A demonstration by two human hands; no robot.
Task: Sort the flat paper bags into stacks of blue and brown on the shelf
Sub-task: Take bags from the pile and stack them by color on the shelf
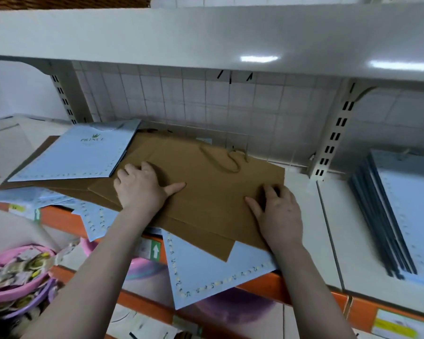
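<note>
A flat brown paper bag (206,189) with a cord handle lies on top of a mixed pile at the middle of the shelf. My left hand (140,187) rests on its left part, fingers spread, thumb pointing right. My right hand (277,211) lies flat near its right edge. More brown bags (103,192) sit beneath it. A blue bag (78,155) printed with a logo lies on the pile's left side. Other blue bags (206,272) stick out over the shelf's front edge. On the right stands a neat stack of blue bags (402,216).
The white shelf (328,231) has an orange front edge and bare surface between the pile and the blue stack. An upper shelf (206,37) overhangs. A wire grid back panel is behind. Pink and purple basins (17,282) with small packets sit lower left.
</note>
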